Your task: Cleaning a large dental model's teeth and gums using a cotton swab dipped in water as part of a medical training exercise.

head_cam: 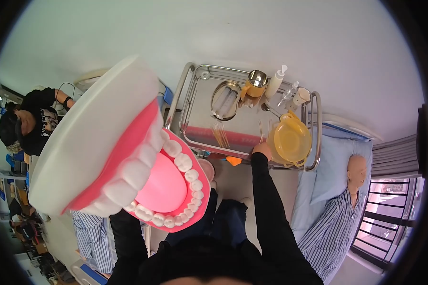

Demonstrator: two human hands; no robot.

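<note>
A large dental teaching model [128, 153] with white teeth, pink gums and a tongue fills the left centre, its jaws apart. My left sleeve runs up under it; my left hand is hidden behind the model. My right hand [263, 151] is at the near edge of the steel trolley [203, 103], by some thin sticks [260, 129]; its fingers are too small to read. Left of it lie several cotton swabs [220, 135]. The yellow basin [292, 140] is just right of the hand. Farther back are a kidney dish [233, 85] with syringes [225, 103] and an orange-handled metal cup [255, 83].
Pump bottle [274, 85], clear spray bottle [288, 94] and paper cups [301, 97] stand at the trolley's back right. A manikin [356, 172] in striped pyjamas lies on the right bed [306, 192]. Another person [35, 121] is at the left. A pink bucket [207, 170] is below the trolley.
</note>
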